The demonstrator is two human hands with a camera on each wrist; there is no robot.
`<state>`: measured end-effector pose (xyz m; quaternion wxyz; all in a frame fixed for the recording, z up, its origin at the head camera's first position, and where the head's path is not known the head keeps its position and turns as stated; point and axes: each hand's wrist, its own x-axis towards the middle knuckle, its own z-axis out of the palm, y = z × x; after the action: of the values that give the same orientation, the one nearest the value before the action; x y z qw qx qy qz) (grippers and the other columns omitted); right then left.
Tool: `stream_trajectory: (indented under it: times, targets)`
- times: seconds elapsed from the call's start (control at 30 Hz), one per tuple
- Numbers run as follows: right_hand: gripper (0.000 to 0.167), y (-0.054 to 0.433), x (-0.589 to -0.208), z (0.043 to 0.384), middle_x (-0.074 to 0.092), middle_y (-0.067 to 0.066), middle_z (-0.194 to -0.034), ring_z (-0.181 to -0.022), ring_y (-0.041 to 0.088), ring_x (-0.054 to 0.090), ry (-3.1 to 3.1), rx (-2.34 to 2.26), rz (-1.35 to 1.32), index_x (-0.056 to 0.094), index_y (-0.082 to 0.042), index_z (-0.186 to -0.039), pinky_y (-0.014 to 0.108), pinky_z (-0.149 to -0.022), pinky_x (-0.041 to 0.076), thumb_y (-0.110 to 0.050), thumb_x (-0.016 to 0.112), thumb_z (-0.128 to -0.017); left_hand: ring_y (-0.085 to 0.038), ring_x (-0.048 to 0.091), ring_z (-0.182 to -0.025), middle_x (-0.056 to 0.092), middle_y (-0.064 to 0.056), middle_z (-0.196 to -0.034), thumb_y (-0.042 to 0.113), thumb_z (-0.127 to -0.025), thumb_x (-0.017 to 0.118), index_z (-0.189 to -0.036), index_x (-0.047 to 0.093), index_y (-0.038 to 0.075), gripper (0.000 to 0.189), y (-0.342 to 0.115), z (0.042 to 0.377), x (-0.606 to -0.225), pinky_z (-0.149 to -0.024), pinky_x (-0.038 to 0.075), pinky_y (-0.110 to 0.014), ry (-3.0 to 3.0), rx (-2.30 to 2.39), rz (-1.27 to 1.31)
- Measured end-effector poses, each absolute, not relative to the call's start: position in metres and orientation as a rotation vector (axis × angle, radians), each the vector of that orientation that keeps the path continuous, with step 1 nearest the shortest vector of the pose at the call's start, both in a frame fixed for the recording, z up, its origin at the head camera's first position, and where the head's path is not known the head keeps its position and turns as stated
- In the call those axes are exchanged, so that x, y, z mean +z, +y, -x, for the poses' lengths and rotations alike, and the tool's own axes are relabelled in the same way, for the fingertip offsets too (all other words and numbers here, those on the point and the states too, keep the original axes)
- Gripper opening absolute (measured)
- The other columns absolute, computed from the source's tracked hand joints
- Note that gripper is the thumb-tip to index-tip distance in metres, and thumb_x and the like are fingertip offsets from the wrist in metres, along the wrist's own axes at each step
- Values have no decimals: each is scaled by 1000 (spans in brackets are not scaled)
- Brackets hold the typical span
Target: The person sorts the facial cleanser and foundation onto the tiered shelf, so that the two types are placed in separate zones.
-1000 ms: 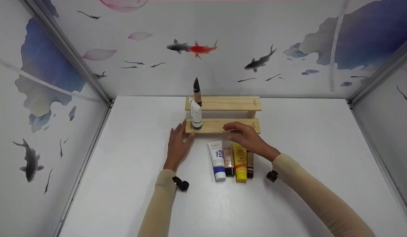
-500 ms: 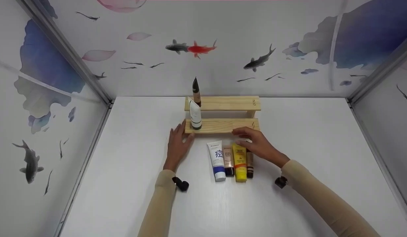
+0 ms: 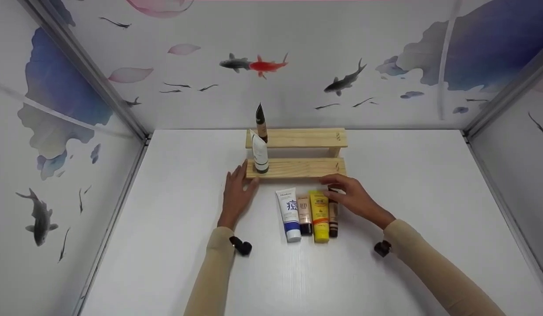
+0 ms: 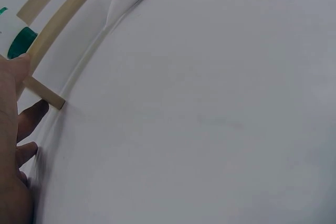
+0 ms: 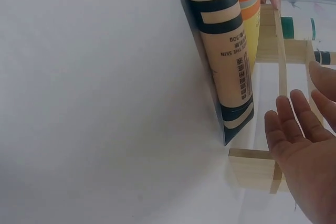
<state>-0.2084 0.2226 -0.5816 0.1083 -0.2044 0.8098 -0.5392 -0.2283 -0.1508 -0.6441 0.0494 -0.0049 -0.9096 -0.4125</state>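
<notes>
My left hand [image 3: 238, 197] rests at the left end of a two-step wooden rack [image 3: 302, 168]. Its thumb lies by the front edge, and in the left wrist view a finger touches the rack's end piece [image 4: 47, 94]. My right hand [image 3: 354, 199] hovers over the upper ends of a yellow tube [image 3: 320, 213] and a tan-and-black tube [image 3: 333, 219]. Its fingers are loosely bent with nothing held; the right wrist view shows them apart from the tan-and-black tube. Left of these lie a BB cream tube [image 3: 305, 215] and a white tube with a blue band [image 3: 289, 215].
A white tube with a green cap [image 3: 260, 153] stands on the rack's lower step at the left. Behind it, a tan tube with a dark pointed end [image 3: 261, 123] stands on the upper step. Printed walls [image 3: 297, 96] enclose the white table [image 3: 166, 184].
My right hand has moved right and slightly down, from in front of the rack's lower step to above the rightmost tubes. The left hand and all tubes have stayed put.
</notes>
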Motion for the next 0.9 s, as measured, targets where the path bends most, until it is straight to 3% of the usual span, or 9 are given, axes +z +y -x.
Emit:
stream_trajectory:
  times: [0.27, 0.47, 0.63, 0.9]
  targets:
    - [43, 234, -589, 207, 66, 23, -147, -138, 42, 63, 2407, -1567, 578, 63, 2, -148, 66, -123, 45, -4, 72, -107, -38, 25, -167, 40, -16, -175, 54, -111, 61, -175, 34, 20, 77, -150, 227, -642, -140, 10, -54, -2772, -1281, -17]
    - [43, 242, -594, 208, 67, 22, -146, -137, 42, 63, 2450, -1544, 555, 65, 1, -147, 67, -120, 47, -7, 75, -106, -36, 27, -167, 40, -14, -176, 52, -112, 61, -175, 33, 20, 77, -150, 227, -643, -140, 9, -52, -2773, -1268, -6]
    - [43, 246, -599, 208, 71, 17, -142, -129, 38, 65, 2490, -1500, 530, 68, -3, -146, 62, -112, 53, -11, 78, -105, -37, 29, -166, 40, -16, -175, 50, -112, 61, -175, 33, 19, 76, -151, 228, -644, -140, 9, -51, -2768, -1257, 16]
    - [41, 252, -606, 207, 72, 15, -137, -123, 36, 65, 2524, -1469, 538, 70, -2, -140, 55, -106, 52, -13, 81, -102, -38, 29, -166, 40, -17, -175, 51, -112, 60, -175, 33, 18, 76, -151, 228, -644, -140, 8, -51, -2771, -1242, 28]
